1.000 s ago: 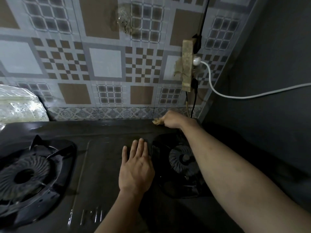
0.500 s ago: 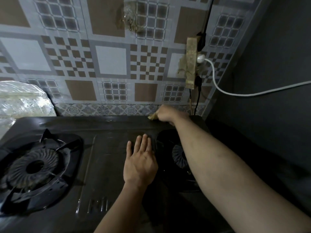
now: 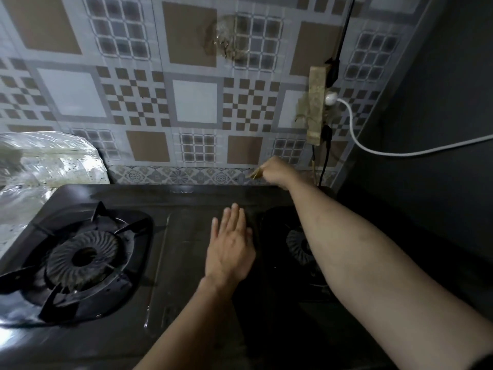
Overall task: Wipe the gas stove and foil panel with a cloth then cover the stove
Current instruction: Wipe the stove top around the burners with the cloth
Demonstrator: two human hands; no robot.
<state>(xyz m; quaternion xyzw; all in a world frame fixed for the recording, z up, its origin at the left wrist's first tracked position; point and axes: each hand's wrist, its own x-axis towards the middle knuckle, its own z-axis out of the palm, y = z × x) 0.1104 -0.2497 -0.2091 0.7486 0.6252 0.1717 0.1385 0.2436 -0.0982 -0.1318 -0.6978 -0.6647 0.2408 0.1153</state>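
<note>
Two hands over the black gas stove, my left hand flat and open between its burners, my right hand gripping the yellowish cloth at the stove's back edge below the patterned foil panel

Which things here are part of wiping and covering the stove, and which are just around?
Job: gas stove, foil panel, cloth gripped by right hand, left hand flat on stove.
Around: power strip, white cable, tiled wall.
</note>
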